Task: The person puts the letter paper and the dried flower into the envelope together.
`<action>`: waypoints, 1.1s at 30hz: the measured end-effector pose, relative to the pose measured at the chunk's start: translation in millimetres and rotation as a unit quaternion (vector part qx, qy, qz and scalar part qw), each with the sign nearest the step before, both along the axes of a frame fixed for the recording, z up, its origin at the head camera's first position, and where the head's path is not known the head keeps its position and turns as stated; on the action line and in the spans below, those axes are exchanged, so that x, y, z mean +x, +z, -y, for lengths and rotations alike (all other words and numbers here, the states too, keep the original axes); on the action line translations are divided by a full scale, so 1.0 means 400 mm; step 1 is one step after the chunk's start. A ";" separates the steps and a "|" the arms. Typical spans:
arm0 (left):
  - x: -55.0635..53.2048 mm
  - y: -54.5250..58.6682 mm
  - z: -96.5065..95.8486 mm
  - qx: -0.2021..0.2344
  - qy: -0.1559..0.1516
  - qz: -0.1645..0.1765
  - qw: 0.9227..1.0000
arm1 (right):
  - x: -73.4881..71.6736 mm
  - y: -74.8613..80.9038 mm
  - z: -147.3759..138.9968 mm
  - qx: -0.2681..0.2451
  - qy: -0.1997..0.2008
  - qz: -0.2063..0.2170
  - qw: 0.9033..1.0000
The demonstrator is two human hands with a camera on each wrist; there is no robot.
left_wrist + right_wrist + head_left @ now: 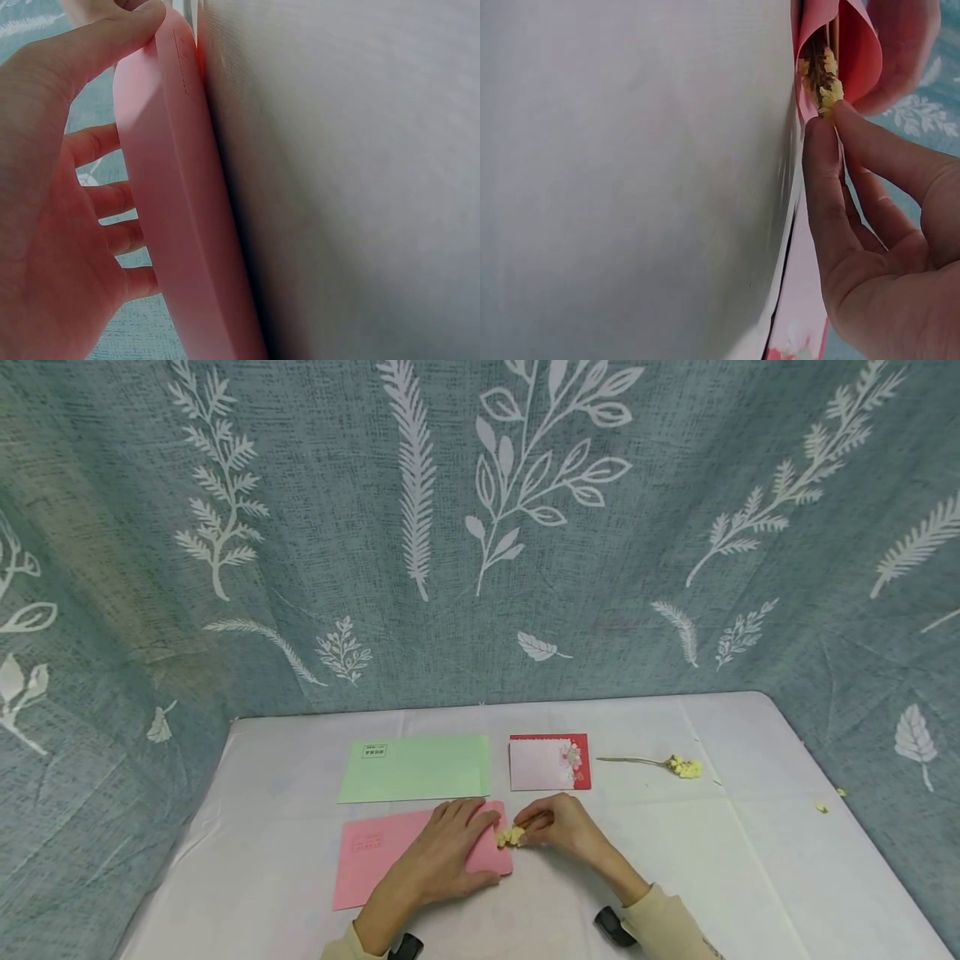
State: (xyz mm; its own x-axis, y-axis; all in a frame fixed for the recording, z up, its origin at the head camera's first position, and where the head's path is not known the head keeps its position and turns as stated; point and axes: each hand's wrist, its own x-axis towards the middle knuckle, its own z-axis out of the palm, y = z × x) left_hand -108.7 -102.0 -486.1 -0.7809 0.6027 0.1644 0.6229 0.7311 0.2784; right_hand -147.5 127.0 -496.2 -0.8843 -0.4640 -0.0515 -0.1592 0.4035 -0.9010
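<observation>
A pink envelope (386, 852) lies on the white cloth, its right end bulging. My left hand (442, 856) spans that end, thumb at the near edge and fingers toward the far edge. In the left wrist view, the thumb and fingers of my left hand (67, 187) grip the envelope (176, 195) from both sides. A sprig of yellow dried flowers (829, 90) sits partly inside the gaping mouth, its stem hidden there. My right hand (562, 828) pinches the flower heads (510, 837) between thumb and fingertips, right at the opening.
Behind the pink envelope lies a green envelope (420, 768). A red-and-white card (540, 764) with a floral print is to its right. Another yellow flower sprig (684, 767) lies farther right. Small yellow bits (821, 807) rest near the right table edge.
</observation>
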 end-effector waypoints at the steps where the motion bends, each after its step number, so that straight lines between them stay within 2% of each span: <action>1: 0.000 0.000 0.000 0.000 0.000 0.002 1.000 | 0.001 0.000 0.002 -0.003 0.001 0.000 1.000; 6: 0.001 -0.004 -0.002 0.000 0.001 0.001 1.000 | 0.005 0.000 0.011 -0.012 0.010 -0.001 1.000; 12: 0.002 -0.009 -0.002 0.009 -0.002 -0.018 1.000 | 0.010 0.000 0.023 -0.024 0.019 0.010 0.999; 16: 0.003 -0.008 -0.002 0.003 0.001 -0.009 1.000 | 0.015 0.000 0.029 -0.044 0.022 0.032 0.998; 21: 0.005 -0.006 -0.002 -0.003 0.002 0.003 1.000 | 0.023 -0.002 0.038 -0.073 0.004 0.073 0.995; 27: 0.004 -0.009 -0.002 0.001 -0.001 -0.011 1.000 | 0.027 -0.004 0.049 -0.093 0.001 0.110 0.990; 33: 0.004 -0.011 -0.004 0.008 -0.003 -0.015 1.000 | 0.026 -0.007 0.058 -0.085 0.004 0.114 0.990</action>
